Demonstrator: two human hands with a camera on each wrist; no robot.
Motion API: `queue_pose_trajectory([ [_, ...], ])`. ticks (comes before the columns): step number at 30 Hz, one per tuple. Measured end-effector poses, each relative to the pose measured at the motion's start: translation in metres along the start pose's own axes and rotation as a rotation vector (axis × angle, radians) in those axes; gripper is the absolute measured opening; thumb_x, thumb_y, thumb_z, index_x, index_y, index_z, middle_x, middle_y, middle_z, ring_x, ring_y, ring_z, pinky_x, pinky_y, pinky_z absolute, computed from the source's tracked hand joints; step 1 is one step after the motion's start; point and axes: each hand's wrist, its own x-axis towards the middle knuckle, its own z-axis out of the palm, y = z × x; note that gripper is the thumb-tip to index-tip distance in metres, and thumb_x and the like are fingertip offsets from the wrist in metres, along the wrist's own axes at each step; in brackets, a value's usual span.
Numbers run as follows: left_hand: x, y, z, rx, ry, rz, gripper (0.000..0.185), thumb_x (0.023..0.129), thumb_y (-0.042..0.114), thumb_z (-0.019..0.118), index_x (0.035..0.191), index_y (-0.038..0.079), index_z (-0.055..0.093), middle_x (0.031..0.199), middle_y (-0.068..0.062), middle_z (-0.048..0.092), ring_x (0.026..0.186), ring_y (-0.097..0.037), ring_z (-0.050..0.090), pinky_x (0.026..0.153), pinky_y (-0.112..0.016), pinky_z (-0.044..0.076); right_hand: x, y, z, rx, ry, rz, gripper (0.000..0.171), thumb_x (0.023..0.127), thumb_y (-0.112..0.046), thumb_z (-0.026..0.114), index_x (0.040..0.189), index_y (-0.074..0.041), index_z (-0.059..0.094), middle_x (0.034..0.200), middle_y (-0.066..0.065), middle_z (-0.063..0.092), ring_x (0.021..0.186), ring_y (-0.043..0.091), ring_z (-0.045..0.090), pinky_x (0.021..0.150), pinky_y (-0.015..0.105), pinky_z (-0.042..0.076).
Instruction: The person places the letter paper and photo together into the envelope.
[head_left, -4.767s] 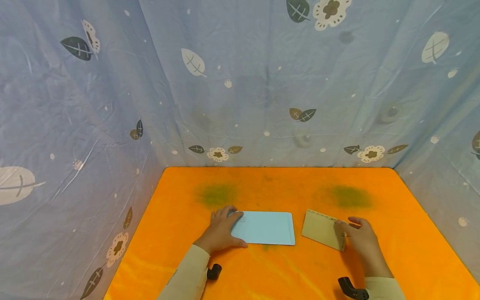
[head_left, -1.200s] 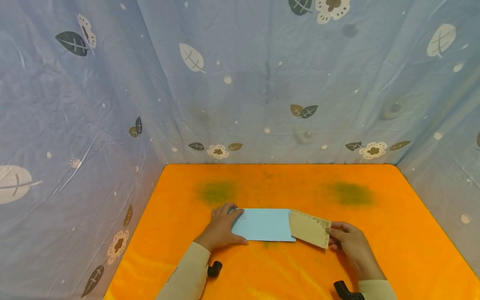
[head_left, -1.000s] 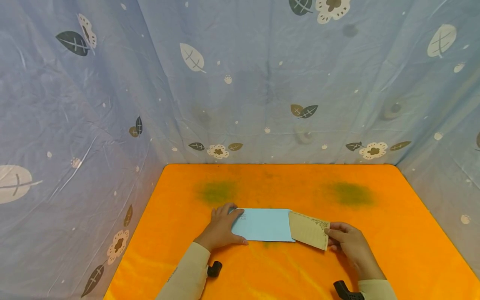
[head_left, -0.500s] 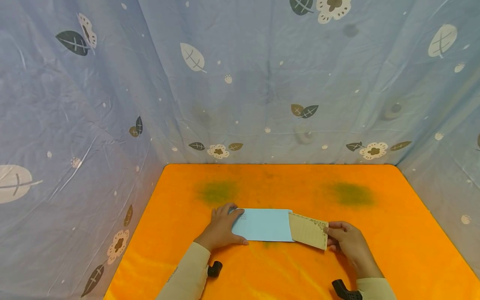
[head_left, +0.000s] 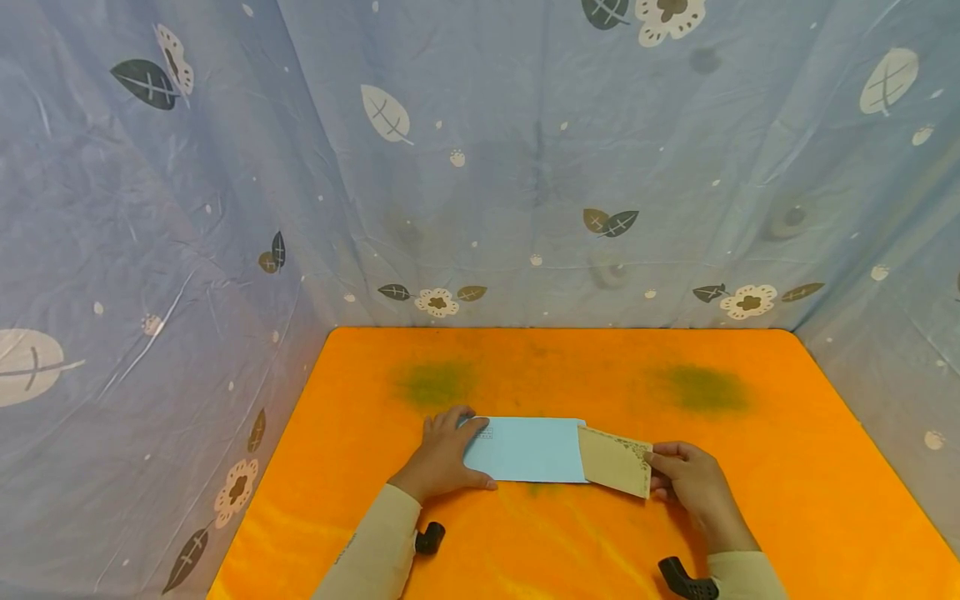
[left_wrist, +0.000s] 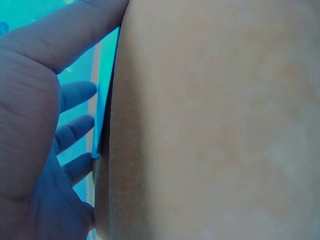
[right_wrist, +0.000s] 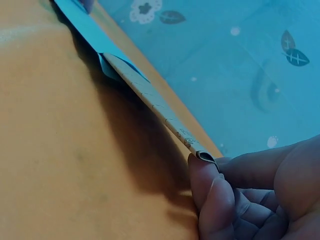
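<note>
Head view looks down from above; wrist views sit low, close; all share envelope (head_left: 525, 450).

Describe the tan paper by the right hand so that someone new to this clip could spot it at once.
On the orange table, near its front middle, a light blue envelope lies flat under the left hand. The tan paper sticks out of that envelope's right end, pinched by the right hand. Unlike the plain blue envelope, it is beige with a dark patterned border.
</note>
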Motion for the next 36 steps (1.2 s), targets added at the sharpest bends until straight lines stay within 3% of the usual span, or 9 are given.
queue_pose_trajectory([
  [6, 0.000, 0.000, 0.000, 0.001, -0.001, 0.003, 0.101, 0.079, 0.056, 0.097, 0.162, 0.018, 0.054, 0.162, -0.012, 0.040, 0.151, -0.041, 0.033, 0.123, -0.074, 0.012, 0.002, 0.000, 0.003, -0.031, 0.015, -0.022, 0.044, 0.112, -0.016, 0.066, 0.145, 0.010, 0.053, 0.096, 0.011, 0.071, 0.073, 0.025, 0.069, 0.064, 0.037, 0.063],
  [12, 0.000, 0.000, 0.000, 0.010, -0.005, 0.002, 0.101, 0.080, 0.057, 0.096, 0.163, 0.019, 0.054, 0.163, -0.012, 0.040, 0.151, -0.040, 0.033, 0.123, -0.074, 0.012, 0.001, 0.001, 0.008, -0.145, 0.057, -0.098, 0.040, 0.113, -0.011, 0.062, 0.147, 0.010, 0.057, 0.104, 0.013, 0.073, 0.079, 0.028, 0.069, 0.065, 0.036, 0.062],
  [18, 0.000, -0.001, 0.001, 0.003, -0.001, 0.004, 0.101, 0.079, 0.057, 0.097, 0.162, 0.018, 0.054, 0.162, -0.012, 0.040, 0.151, -0.041, 0.033, 0.123, -0.074, 0.012, 0.001, 0.000, 0.013, -0.190, 0.027, -0.166, 0.042, 0.113, -0.004, 0.059, 0.151, 0.012, 0.055, 0.111, 0.017, 0.070, 0.085, 0.027, 0.069, 0.071, 0.034, 0.062],
  [28, 0.002, -0.003, 0.001, 0.009, -0.003, 0.000, 0.102, 0.079, 0.059, 0.096, 0.163, 0.020, 0.053, 0.163, -0.011, 0.040, 0.152, -0.041, 0.032, 0.123, -0.074, 0.012, -0.004, -0.008, 0.009, -0.259, 0.025, -0.103, 0.048, 0.114, -0.022, 0.062, 0.147, 0.012, 0.058, 0.125, 0.019, 0.073, 0.095, 0.025, 0.073, 0.078, 0.035, 0.063],
  [36, 0.001, -0.003, 0.002, 0.003, 0.007, 0.005, 0.101, 0.079, 0.058, 0.096, 0.163, 0.019, 0.054, 0.163, -0.010, 0.040, 0.152, -0.040, 0.032, 0.123, -0.074, 0.011, -0.005, -0.008, 0.011, -0.235, -0.010, -0.110, 0.044, 0.113, -0.011, 0.062, 0.149, 0.013, 0.057, 0.118, 0.015, 0.073, 0.092, 0.026, 0.073, 0.075, 0.035, 0.062],
])
